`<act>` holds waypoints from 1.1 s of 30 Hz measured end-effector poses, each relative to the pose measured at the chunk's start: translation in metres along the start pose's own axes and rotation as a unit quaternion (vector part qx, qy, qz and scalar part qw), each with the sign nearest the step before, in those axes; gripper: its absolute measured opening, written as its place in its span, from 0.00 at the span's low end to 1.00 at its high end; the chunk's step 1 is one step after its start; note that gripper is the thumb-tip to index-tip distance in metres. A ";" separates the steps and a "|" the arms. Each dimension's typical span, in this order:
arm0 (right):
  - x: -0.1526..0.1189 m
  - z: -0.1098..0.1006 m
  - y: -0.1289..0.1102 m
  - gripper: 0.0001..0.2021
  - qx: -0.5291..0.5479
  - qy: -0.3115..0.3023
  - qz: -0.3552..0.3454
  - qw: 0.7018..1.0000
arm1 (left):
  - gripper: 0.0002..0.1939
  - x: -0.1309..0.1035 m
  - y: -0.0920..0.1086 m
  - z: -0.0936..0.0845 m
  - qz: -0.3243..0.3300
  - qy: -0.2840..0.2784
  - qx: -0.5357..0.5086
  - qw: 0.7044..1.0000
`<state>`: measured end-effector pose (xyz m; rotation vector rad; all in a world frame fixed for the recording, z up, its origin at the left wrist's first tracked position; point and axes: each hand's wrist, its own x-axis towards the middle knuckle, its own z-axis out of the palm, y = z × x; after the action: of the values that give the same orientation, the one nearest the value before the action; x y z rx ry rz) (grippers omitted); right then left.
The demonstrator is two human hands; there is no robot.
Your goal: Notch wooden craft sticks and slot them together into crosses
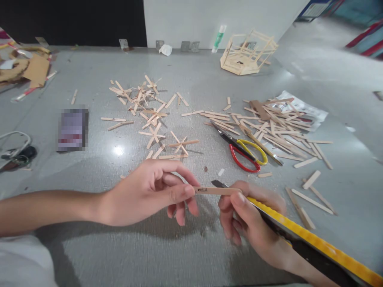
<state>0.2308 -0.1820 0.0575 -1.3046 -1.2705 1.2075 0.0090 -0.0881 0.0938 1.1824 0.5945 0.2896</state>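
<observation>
My left hand [158, 195] pinches one end of a flat wooden craft stick [214, 191] between thumb and fingers. A small dark mark shows on the stick near that thumb. At the stick's other end, the thumb of my right hand [251, 223] rests against it. A yellow and black utility knife [305, 231] lies in my right hand, its body reaching back over the wrist to the lower right. Its dark blade tip shows just behind the stick. Beyond the hands lie star-shaped pieces of crossed sticks [154, 133] and scissors [247, 149] with red and yellow handles.
Many loose craft sticks [281, 133] are piled at the right, partly on a plastic wrapper [314, 111]. A stick-built frame [248, 56] and a glue stick [219, 38] stand at the back. A blurred-out purple rectangle [72, 129] and cable [22, 139] lie left.
</observation>
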 end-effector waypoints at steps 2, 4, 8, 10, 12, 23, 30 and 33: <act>0.000 0.000 0.000 0.22 0.009 -0.001 0.000 1.000 | 0.09 0.000 -0.001 0.000 -0.006 0.002 0.000 1.000; 0.001 -0.001 0.002 0.21 0.013 -0.007 -0.007 1.000 | 0.09 0.000 -0.001 0.000 -0.008 0.005 0.008 1.000; 0.004 -0.005 0.010 0.20 0.060 -0.004 -0.043 0.997 | 0.08 0.004 -0.004 -0.003 0.042 0.047 0.077 0.995; 0.007 -0.006 0.016 0.22 0.078 0.031 -0.038 0.996 | 0.05 0.006 -0.007 -0.005 0.135 0.105 0.156 0.973; 0.011 -0.006 0.021 0.20 0.064 0.077 -0.036 0.994 | 0.03 0.007 -0.011 -0.008 0.235 0.151 0.242 0.929; 0.017 0.001 0.028 0.20 0.054 0.150 -0.125 0.979 | 0.08 0.009 -0.011 -0.013 0.197 0.116 0.346 0.910; 0.028 -0.008 0.026 0.09 -0.177 0.062 -0.062 0.980 | 0.06 0.046 -0.054 -0.042 0.134 0.102 0.501 0.849; 0.033 -0.007 0.029 0.08 -0.175 0.039 -0.042 0.983 | 0.06 0.043 -0.063 -0.041 0.208 0.159 0.546 0.796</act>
<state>0.2400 -0.1500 0.0276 -1.5160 -1.5110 0.8893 0.0144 -0.0573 0.0136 2.4423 0.8228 0.5590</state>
